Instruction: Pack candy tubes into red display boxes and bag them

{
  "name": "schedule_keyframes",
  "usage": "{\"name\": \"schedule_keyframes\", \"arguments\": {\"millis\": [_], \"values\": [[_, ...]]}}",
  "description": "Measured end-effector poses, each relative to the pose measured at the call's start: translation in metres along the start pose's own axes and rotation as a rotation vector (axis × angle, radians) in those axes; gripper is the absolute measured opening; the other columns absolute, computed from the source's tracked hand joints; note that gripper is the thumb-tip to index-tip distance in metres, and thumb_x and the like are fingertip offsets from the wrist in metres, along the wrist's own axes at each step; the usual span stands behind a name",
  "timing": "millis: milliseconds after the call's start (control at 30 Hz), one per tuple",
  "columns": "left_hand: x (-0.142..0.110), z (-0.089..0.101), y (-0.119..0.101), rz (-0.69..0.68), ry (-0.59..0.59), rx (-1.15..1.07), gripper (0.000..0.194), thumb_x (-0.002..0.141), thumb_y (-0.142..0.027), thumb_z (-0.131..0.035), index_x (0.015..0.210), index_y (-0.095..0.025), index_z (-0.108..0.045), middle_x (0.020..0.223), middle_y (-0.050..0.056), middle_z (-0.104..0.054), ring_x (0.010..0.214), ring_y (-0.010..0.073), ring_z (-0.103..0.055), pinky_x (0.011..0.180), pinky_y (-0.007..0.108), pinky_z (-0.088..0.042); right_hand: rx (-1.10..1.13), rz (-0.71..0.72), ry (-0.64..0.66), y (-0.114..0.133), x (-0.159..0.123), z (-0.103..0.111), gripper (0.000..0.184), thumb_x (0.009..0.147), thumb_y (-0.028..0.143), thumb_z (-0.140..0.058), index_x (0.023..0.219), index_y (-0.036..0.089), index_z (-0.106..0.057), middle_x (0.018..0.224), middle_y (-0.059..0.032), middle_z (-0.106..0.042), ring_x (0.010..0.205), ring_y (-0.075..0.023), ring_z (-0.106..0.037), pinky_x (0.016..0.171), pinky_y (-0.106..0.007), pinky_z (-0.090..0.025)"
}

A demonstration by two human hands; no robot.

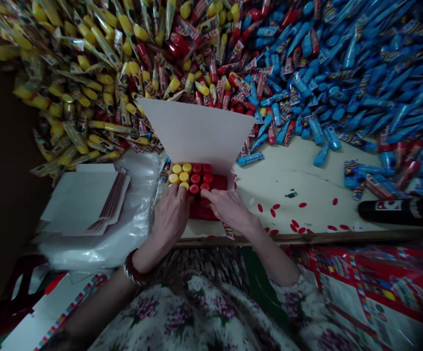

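Left hand point(171, 214) and right hand point(229, 209) press flat-fingered on yellow and red caps point(189, 176) filling part of an open white carton point(196, 131), with heaped packets point(361, 83) beyond on the bench point(306, 175).

On my screen I see small round plastic caps point(185, 175) in yellow and red, and they are smooth and shiny. Behind them stands a flat white paper card point(196, 131), smooth and not shiny. The long blue plastic packets point(343, 83) shine, and so do the long yellow plastic packets point(68, 97). The clear plastic bag point(134, 209) looks thin and crinkly. The pale table top point(302, 170) looks matt, and its brown wooden edge point(288, 239) looks a bit rough. The long black bottle point(397, 212) is glossy. The flowery cloth point(196, 312) looks soft and matt.
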State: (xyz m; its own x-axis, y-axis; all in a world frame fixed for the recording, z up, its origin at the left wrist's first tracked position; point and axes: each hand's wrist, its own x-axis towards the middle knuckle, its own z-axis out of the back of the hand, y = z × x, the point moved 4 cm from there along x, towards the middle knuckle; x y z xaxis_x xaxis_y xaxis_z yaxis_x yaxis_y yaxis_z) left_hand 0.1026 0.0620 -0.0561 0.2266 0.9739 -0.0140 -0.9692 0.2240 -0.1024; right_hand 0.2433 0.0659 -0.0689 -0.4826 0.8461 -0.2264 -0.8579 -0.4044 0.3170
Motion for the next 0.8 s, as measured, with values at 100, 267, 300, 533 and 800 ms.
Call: {"name": "schedule_keyframes", "arguments": {"millis": [100, 267, 300, 533, 800], "values": [[0.002, 0.001, 0.002, -0.047, 0.045, 0.012, 0.012, 0.091, -0.022, -0.047, 0.093, -0.015, -0.056, 0.097, 0.011, -0.059, 0.089, 0.0253, -0.057, 0.068, 0.032, -0.044, 0.033, 0.002, -0.031, -0.003, -0.001, -0.002, 0.034, 0.089, 0.009, -0.046, 0.118, 0.026, -0.053, 0.094, -0.0031, -0.067, 0.085, -0.0176, -0.064, 0.065, -0.026, -0.037], [-0.012, -0.005, -0.009, -0.090, -0.022, 0.062, 0.011, 0.091, -0.020, -0.046, 0.085, -0.016, -0.055, 0.086, 0.008, -0.059, 0.083, 0.0220, -0.057, 0.069, 0.030, -0.044, 0.060, 0.003, -0.075, -0.003, -0.001, -0.005, 0.030, 0.089, 0.013, -0.051, 0.117, 0.025, -0.053, 0.094, -0.0024, -0.068, 0.083, -0.0171, -0.064, 0.064, -0.026, -0.034], [-0.017, -0.007, -0.011, -0.077, -0.045, 0.075, 0.012, 0.092, -0.021, -0.046, 0.084, -0.016, -0.054, 0.085, 0.007, -0.058, 0.081, 0.0218, -0.057, 0.068, 0.030, -0.044, 0.059, 0.001, -0.082, -0.003, -0.001, -0.005, 0.031, 0.089, 0.013, -0.051, 0.118, 0.025, -0.053, 0.094, -0.0024, -0.068, 0.084, -0.0170, -0.064, 0.064, -0.026, -0.034], [-0.042, -0.014, -0.013, -0.123, 0.000, 0.121, 0.013, 0.091, -0.016, -0.045, 0.082, -0.016, -0.054, 0.082, 0.007, -0.057, 0.078, 0.0222, -0.056, 0.069, 0.031, -0.044, 0.042, 0.023, -0.095, -0.004, -0.001, -0.005, 0.040, 0.088, 0.009, -0.048, 0.123, 0.028, -0.050, 0.093, -0.0014, -0.067, 0.082, -0.0176, -0.064, 0.062, -0.027, -0.033], [-0.001, -0.012, -0.022, -0.053, 0.229, 0.163, 0.023, 0.088, -0.006, -0.038, 0.099, -0.012, -0.057, 0.094, 0.011, -0.060, 0.089, 0.0234, -0.058, 0.074, 0.032, -0.047, 0.013, 0.001, 0.026, 0.003, 0.003, 0.000, 0.047, 0.089, 0.007, -0.038, 0.131, 0.026, -0.046, 0.099, -0.0060, -0.066, 0.086, -0.0180, -0.063, 0.071, -0.028, -0.041]]}}
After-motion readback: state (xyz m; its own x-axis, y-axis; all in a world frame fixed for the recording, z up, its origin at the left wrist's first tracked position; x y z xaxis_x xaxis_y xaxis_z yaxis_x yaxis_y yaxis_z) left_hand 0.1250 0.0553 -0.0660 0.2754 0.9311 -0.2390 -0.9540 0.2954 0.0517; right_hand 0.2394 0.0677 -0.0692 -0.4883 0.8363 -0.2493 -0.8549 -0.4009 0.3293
